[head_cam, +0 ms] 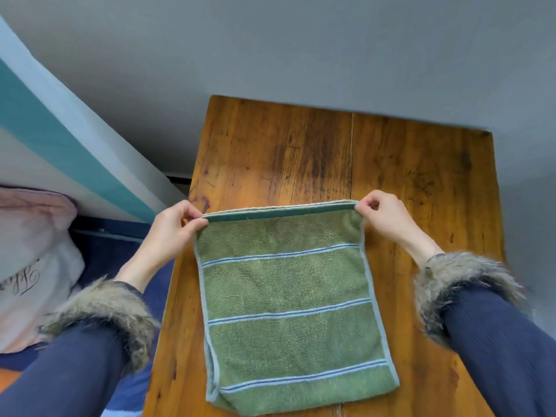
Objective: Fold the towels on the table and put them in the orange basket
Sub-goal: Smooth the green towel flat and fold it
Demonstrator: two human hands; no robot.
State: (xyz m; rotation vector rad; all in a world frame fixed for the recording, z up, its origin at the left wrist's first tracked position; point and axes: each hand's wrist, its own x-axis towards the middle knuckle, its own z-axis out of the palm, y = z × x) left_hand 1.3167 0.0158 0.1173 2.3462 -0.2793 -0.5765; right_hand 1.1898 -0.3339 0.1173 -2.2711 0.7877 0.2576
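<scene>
A green terry-cloth towel with thin blue and pale stripes and a light blue border (pixel 288 302) lies doubled over on a worn brown wooden table (pixel 421 188). Its folded end is nearest the viewer, close to the table's near edge, and its two open edges are stacked together at the far end. The left hand (pixel 171 233) pinches the far left corner of the towel between thumb and fingertips, and the right hand (pixel 388 218) pinches the far right corner the same way, so the far edge is stretched straight between them. Whether that edge is lifted slightly off the wood or resting on it cannot be told. Both forearms wear dark navy ribbed sleeves with shaggy grey-brown fur cuffs (pixel 463 290), and both arms are cut off by the lower edge of the view.

At the bottom left corner, partly behind the left sleeve, a small patch of orange (pixel 9 377) shows; too little is visible to say what it is. Left of the table sits a pale pink and white soft bundle of fabric (pixel 33 260) carrying dark cursive lettering that is cut off and cannot be read. Beneath it lies dark blue fabric (pixel 135 248). A white and teal striped surface (pixel 60 133) slants across the upper left, and a plain grey wall (pixel 301 40) fills the background behind the table. The table's near edge and right side run out of view.
</scene>
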